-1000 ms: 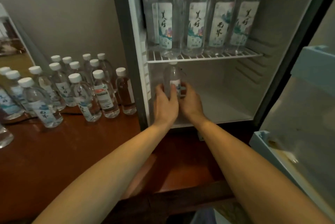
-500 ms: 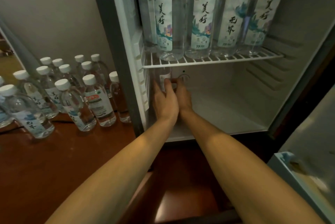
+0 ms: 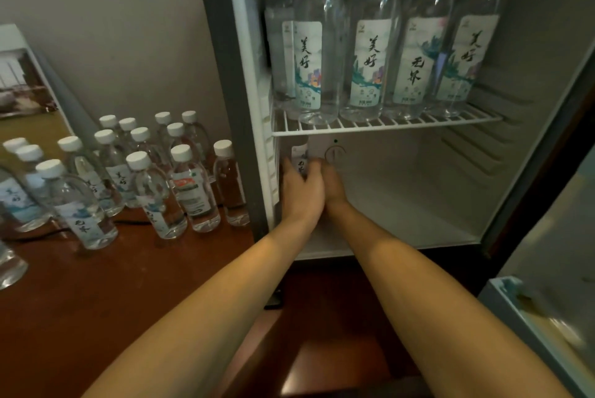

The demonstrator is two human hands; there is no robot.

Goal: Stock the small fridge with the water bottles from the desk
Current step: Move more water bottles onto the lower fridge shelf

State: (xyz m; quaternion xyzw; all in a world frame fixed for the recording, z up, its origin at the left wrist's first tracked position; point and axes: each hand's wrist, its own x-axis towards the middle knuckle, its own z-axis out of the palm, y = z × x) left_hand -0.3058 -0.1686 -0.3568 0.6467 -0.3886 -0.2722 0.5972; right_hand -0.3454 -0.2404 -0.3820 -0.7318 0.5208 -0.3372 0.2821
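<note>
Water bottles are standing in three places. One small bottle [image 3: 299, 156] is standing upright in the lower compartment of the fridge [image 3: 231, 75], in the back left corner just under the wire shelf [image 3: 386, 125] and left of a round dial [image 3: 335, 154]. The left hand [image 3: 301, 196] is gripping it, with the fingers wrapping its left side and the thumb curling against its right. The right hand [image 3: 335, 185] is pressing against the left thumb with its fingertips hidden, so I cannot tell whether it is holding the bottle. Four tall bottles [image 3: 370, 53] are lining the front of the shelf, with at least two more caps showing behind them. On the desk [image 3: 96, 301], left of the fridge, fourteen white-capped bottles [image 3: 154, 191] are crowding together, and one more is being cut off by the left edge. The fridge door [image 3: 547, 317] is hanging open at the right.
</note>
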